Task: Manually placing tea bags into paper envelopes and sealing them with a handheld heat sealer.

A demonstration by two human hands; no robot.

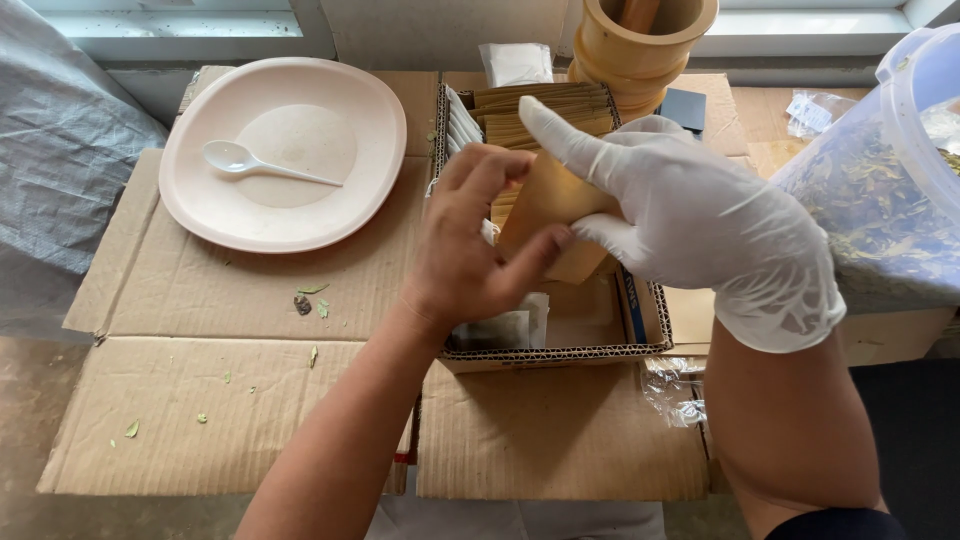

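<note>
Over the open cardboard box (560, 345), both hands meet on one brown paper envelope (545, 205).

Item, right hand (700, 225): white glove, fingers closed round the envelope's right side, forefinger stretched along its top edge.

Item, left hand (475, 240): bare, thumb and fingertips pinching the envelope's left side.

Item, envelope: held upright between the two hands, just above the row of like envelopes (545, 105) standing in the box.

Nearby: pale plate (200, 190) with a white spoon (255, 165) to the left, on flattened cardboard (230, 400) strewn with leaf scraps; clear tub of dried leaves (880, 190) at right; wooden mortar (640, 45) behind.

Risk, as judged: thin paper could crease or tear under two opposed pinches; a loosened grip would drop it back among the others.
</note>
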